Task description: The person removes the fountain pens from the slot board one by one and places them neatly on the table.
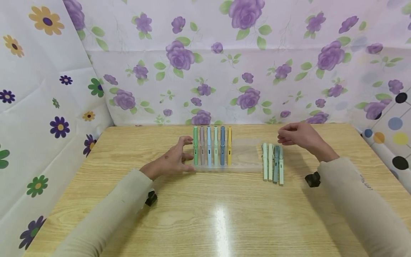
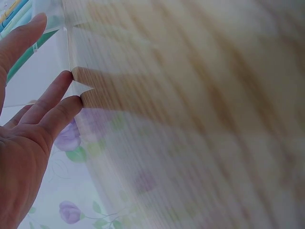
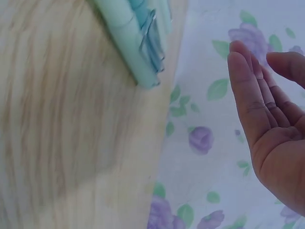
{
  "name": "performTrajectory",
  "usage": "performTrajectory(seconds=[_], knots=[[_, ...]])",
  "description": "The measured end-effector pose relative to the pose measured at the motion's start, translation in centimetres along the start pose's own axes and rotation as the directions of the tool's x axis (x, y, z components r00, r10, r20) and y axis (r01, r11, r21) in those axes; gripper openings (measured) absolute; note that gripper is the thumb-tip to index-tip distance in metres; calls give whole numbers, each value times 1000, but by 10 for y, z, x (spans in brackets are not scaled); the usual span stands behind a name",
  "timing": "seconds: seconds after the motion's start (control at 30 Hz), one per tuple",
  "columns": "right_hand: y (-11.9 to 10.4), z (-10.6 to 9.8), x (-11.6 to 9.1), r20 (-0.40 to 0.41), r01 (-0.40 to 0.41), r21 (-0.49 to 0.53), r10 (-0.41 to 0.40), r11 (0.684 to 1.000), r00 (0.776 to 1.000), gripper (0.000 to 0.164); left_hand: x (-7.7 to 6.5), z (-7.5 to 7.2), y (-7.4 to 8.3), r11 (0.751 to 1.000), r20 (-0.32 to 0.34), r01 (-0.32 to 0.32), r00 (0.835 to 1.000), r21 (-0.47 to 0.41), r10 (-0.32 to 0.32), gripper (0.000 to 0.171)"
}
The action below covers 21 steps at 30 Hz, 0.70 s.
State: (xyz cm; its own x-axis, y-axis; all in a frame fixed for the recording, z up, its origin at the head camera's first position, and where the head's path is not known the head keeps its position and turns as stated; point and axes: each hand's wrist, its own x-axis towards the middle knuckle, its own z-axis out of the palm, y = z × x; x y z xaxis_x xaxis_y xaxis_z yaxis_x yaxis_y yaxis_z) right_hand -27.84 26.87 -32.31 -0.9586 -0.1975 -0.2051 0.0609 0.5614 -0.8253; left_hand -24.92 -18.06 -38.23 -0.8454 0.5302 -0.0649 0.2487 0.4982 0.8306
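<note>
A clear plastic pen stand (image 1: 245, 167) sits near the back of the table, holding a row of several upright capped pens (image 1: 209, 151) in green, mauve, blues, mint and yellow. My left hand (image 1: 173, 157) is at the stand's left end, thumb by the front corner and index finger by the green pen (image 1: 195, 151). In the left wrist view its fingers are fairly straight, with two fingertips on the glossy tabletop. My right hand (image 1: 297, 135) hovers just beyond several loose pens (image 1: 273, 164), mint and grey-blue. The right wrist view shows extended fingers and a separate thumb, with nothing between them.
The wood-grain table (image 1: 192, 214) ends at a floral cloth backdrop (image 1: 205, 71), with another patterned cloth (image 1: 41, 125) along its left side. The stand's right part has no pens. Black wrist cameras (image 1: 313, 179) hang beneath both sleeves.
</note>
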Motion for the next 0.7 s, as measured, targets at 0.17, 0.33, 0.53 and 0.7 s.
performTrajectory(seconds=[0.17, 0.33, 0.53, 0.7], knots=[[-11, 5, -2, -12, 42, 18, -42, 999, 999, 48, 0, 1, 1, 1000, 0, 0, 1000, 4, 0, 96], [-18, 8, -3, -31, 98, 24, -97, 995, 995, 45, -1, 1, 1, 1000, -2, -5, 1000, 7, 5, 97], [-25, 13, -2, -35, 126, 81, -123, 989, 992, 44, -1, 1, -1, 1000, -5, -8, 1000, 6, 8, 96], [-30, 20, -2, -29, 136, 100, -134, 986, 991, 43, -2, 1, -1, 1000, -2, -15, 1000, 1, 15, 96]])
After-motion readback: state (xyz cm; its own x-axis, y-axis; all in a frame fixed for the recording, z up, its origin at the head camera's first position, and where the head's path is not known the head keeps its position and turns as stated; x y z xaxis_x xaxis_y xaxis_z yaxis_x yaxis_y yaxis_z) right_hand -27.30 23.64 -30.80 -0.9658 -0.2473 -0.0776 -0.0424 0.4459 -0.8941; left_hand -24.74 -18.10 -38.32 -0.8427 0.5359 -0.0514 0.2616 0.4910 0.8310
